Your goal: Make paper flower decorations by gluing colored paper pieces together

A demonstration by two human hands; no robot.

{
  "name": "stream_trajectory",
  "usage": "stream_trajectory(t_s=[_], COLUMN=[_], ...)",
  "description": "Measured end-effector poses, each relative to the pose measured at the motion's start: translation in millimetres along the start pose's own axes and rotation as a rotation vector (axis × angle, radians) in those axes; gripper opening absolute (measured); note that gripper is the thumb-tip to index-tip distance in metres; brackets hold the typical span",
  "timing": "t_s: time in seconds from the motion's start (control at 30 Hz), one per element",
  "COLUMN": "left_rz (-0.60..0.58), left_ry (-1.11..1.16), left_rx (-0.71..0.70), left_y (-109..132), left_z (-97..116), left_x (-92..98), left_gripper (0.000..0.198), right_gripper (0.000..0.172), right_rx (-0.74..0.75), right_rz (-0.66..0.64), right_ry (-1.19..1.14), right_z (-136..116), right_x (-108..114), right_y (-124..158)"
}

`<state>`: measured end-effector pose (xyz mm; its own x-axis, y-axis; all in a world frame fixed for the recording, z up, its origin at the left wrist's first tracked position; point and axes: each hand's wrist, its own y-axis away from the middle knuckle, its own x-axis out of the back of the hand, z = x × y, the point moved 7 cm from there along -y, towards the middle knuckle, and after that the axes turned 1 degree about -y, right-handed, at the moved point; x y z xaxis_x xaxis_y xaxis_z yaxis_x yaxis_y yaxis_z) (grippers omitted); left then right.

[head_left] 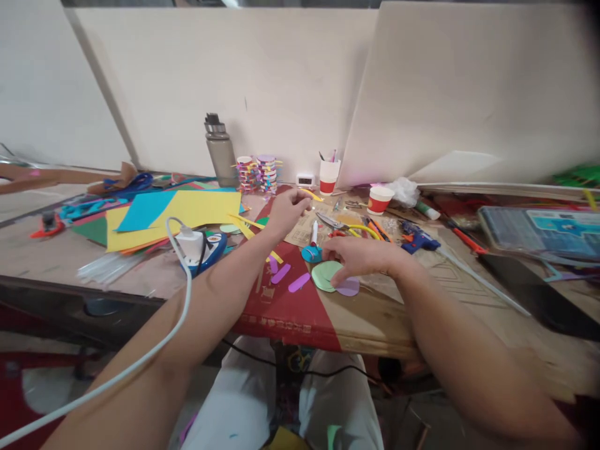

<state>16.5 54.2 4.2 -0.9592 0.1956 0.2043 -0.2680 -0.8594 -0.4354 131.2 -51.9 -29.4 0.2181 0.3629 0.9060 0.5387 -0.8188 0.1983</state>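
My left hand (293,211) is over the middle of the table with thumb and fingertips brought together; whether something small is between them I cannot make out. Just behind it lies a curved yellow strip (312,195). My right hand (360,255) hovers with thumb and fingers apart, the thumb over a pale green paper disc (324,275). A purple paper disc (348,287) partly lies beside the green one. Left of my right fingertips, a white tube (314,232) stands by a blue round piece (310,254). Several purple paper strips (299,282) lie in front.
Scissors (330,222), pliers with yellow handles (365,231) and a blue glue gun (417,237) lie right of centre. Yellow paper sheets (201,209), a bottle (220,153) and paper cups (379,200) stand around. A white cable (180,319) crosses above my left forearm.
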Motion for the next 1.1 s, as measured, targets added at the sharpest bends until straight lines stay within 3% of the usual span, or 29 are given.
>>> stream_trajectory(t_s=[0.13, 0.27, 0.33, 0.43, 0.53, 0.63, 0.77, 0.87, 0.97, 1.1], left_rz=[-0.02, -0.099, -0.21, -0.466, -0.611, -0.532, -0.438, -0.292, -0.106, -0.043], left_ry=[0.163, 0.283, 0.331, 0.489, 0.652, 0.66, 0.547, 0.481, 0.446, 0.463], left_rx=[0.109, 0.265, 0.412, 0.569, 0.555, 0.525, 0.56, 0.523, 0.465, 0.453], left_y=[1.4, 7.3, 14.8, 30.6, 39.4, 37.6, 33.2, 22.3, 10.9, 5.8], left_z=[-2.0, -4.2, -7.8, -5.1, 3.5, 0.1, -10.9, -17.5, -23.5, -27.5], left_x=[-7.3, -17.2, -28.5, -52.5, -67.3, -66.8, -60.7, -46.7, -27.4, -17.3], left_gripper=[0.005, 0.015, 0.032, 0.048, 0.037, 0.014, 0.016, 0.017, 0.018, 0.018], right_gripper=[0.035, 0.038, 0.039, 0.041, 0.041, 0.043, 0.047, 0.026, 0.016, 0.015], right_rx=[-0.016, -0.075, -0.098, -0.111, -0.076, -0.037, -0.053, -0.124, -0.126, 0.006], right_rz=[0.059, 0.417, 0.614, 0.796, 0.864, 0.873, 0.922, 0.92, 0.717, 0.407], right_ry=[0.004, -0.143, -0.221, -0.232, -0.112, -0.082, -0.197, -0.241, -0.244, -0.183], right_z=[0.3, 9.5, 15.6, 20.9, 18.8, 19.0, 25.7, 28.2, 21.7, 4.4], right_x=[12.3, 44.5, 55.6, 59.2, 56.3, 53.7, 58.0, 60.7, 50.0, 21.2], right_y=[4.0, 12.9, 17.4, 18.7, 15.1, 11.5, 13.5, 16.6, 8.4, -9.1])
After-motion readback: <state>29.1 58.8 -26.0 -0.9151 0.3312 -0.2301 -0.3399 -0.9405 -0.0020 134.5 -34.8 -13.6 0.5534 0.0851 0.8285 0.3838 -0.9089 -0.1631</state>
